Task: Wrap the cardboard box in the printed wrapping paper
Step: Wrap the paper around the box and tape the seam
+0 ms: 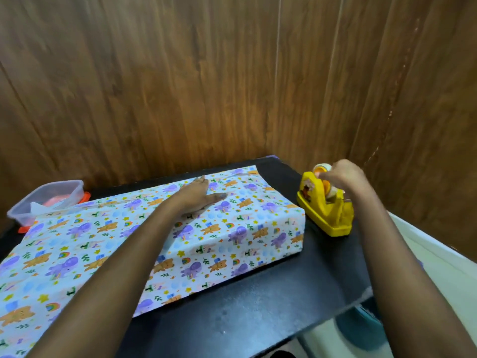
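Head view: one hand pins the paper while the other is at the tape.

Left fingers [202, 180] lie straight and close together, with the left hand [196, 196] pressed flat on the wrapping paper [232, 228] over the top of the box. The box is hidden under the paper and sits mid-bench. Right fingers [322, 174] curl on the tape roll [320, 167], though blur hides the exact pinch. The right hand [344, 177] is above the yellow tape dispenser [326, 213], just beside the box's right end. Loose paper spreads flat to the near left. A clear plastic tub [46, 200] sits at the paper's far left edge on the black bench [258, 306], against a wooden wall [180, 73].
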